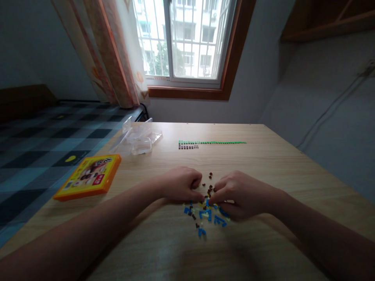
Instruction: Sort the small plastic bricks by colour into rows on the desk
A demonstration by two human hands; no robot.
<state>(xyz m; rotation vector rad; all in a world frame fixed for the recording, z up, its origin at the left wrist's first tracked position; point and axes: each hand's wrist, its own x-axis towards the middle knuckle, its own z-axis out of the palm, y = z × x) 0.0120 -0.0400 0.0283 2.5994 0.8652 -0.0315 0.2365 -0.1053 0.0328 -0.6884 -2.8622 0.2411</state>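
left fingers point(195, 182) curled, right fingers point(218, 196) half-bent, grip unclear | angular blue pieces point(201, 233) | woodgrain table point(152, 246)

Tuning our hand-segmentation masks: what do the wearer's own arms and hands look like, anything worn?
Left hand and right hand show no gloves, rings or bracelets. The left forearm and right forearm are bare up to the frame edges: no sleeves, watch, cables or visible markings. Finer skin detail is too soft to tell.

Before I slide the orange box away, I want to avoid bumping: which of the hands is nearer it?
Left. The left hand is right of the orange box, beside the loose pieces; the right hand is farther right.
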